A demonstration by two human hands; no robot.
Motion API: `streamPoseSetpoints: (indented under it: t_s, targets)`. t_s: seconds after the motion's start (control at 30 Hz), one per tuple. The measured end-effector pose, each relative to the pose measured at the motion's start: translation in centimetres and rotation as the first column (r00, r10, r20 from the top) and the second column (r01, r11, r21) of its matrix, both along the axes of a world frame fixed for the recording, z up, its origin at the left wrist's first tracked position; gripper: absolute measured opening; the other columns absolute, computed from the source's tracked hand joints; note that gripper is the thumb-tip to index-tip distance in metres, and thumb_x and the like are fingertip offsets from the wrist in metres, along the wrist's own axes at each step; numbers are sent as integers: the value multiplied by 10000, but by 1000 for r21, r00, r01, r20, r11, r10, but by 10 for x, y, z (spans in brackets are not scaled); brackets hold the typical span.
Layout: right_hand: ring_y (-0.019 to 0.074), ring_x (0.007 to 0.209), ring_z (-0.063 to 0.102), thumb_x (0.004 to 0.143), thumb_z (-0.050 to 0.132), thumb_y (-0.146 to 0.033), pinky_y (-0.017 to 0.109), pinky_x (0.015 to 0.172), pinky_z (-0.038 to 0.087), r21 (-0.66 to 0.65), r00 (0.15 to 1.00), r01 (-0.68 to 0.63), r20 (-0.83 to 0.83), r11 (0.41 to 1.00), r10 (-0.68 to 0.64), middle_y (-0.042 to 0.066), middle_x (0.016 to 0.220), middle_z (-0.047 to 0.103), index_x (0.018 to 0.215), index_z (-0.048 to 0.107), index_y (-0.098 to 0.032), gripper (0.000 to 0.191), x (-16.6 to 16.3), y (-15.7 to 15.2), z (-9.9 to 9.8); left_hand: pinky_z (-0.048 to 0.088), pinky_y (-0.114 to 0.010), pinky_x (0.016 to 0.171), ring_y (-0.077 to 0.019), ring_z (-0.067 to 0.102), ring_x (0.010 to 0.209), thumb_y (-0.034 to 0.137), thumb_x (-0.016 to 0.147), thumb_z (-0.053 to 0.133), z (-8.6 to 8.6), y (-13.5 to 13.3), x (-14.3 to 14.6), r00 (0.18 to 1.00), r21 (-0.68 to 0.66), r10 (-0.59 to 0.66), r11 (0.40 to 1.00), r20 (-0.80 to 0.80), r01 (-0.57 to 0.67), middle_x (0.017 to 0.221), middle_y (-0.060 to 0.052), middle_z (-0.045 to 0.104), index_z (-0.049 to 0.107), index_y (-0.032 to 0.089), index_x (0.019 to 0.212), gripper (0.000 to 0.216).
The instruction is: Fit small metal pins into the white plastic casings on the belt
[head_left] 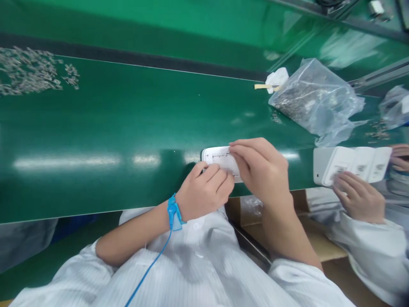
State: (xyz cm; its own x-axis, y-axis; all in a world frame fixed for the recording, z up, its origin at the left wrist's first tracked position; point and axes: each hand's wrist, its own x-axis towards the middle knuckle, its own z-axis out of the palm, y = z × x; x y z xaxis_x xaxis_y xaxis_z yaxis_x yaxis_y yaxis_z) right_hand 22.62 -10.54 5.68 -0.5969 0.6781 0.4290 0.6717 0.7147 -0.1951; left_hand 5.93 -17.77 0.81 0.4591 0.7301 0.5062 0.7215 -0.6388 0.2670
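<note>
A small white plastic device (219, 157) lies at the near edge of the green belt (128, 128). My left hand (204, 189), with a blue strap (173, 212) on its wrist, grips the device's near side with curled fingers. My right hand (260, 168) covers the device's right end, fingers bent and pinching it from above. Most of the device is hidden under both hands.
To the right, a co-worker's hand (359, 196) rests on a row of similar white devices (351, 164). A clear plastic bag of small metal parts (315, 100) lies beyond. Several loose small metal parts (28, 70) are scattered at far left. A cardboard box (315, 238) sits below the belt's edge.
</note>
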Motion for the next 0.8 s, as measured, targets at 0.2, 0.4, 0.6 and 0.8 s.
streamPoseSetpoints:
  t_s: [0.2, 0.4, 0.6, 0.8]
  targets:
    - [252, 961, 618, 936, 585, -126, 410, 804, 562, -96, 988, -77, 125, 992, 88, 120, 1065, 721, 907, 645, -166, 78, -7, 0, 1, 440, -398, 840, -224, 653, 973, 254, 955, 557, 2, 1, 0, 1000, 25, -6, 1000, -3, 6, 988, -56, 718, 642, 128, 1055, 182]
    - [251, 948, 587, 924, 596, -118, 412, 817, 540, -124, 992, -71, 100, 990, 83, 120, 1042, 693, 890, 625, -164, 64, -10, 5, -4, 460, -396, 808, -226, 662, 956, 253, 955, 556, 1, 1, 1, 1000, 21, -3, 1000, 9, 3, 961, -61, 722, 648, 141, 1006, 154]
    - [225, 868, 575, 892, 680, -151, 368, 736, 517, -188, 991, -69, 103, 980, 89, 75, 948, 663, 875, 587, -196, 106, -6, 19, -2, 466, -390, 779, -236, 673, 944, 261, 947, 575, -1, 1, 0, 1000, 36, -8, 999, -20, 9, 936, -73, 711, 650, 142, 948, 140]
    - [227, 900, 633, 896, 678, -142, 387, 790, 522, -104, 967, -250, 21, 963, 254, 54, 958, 733, 1031, 603, -217, 172, 15, 19, 1, 445, -383, 860, -253, 667, 1104, 239, 954, 580, -3, -1, 1, 998, 101, 22, 995, -56, -17, 953, -59, 710, 655, 142, 956, 123]
